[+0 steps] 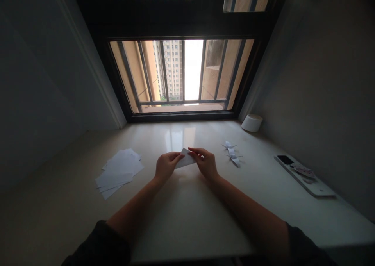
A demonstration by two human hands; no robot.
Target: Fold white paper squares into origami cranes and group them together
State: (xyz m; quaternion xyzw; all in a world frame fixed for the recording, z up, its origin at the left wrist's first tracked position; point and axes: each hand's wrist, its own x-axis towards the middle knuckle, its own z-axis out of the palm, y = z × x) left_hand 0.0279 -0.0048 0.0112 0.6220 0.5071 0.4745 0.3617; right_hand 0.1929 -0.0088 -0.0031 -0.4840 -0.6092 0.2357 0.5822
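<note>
Between my two hands, a small folded piece of white paper (185,161) is held just above the sill. My left hand (167,165) pinches its left side between thumb and fingers. On the right side, my right hand (206,163) grips it the same way, with the forefinger near the top corner. The paper shows a pointed top and a slanted lower edge; its inner folds are too small to make out. Right of my hands stand small folded paper cranes (232,153), close together. To the left lies a loose, fanned pile of white paper sheets (120,171).
The pale sill (181,223) carries everything. A smartphone (304,176) with a grip on its back lies at the right by the wall. A white round object (252,123) sits in the far right corner. Ahead is a dark-framed window (181,117) with bars outside.
</note>
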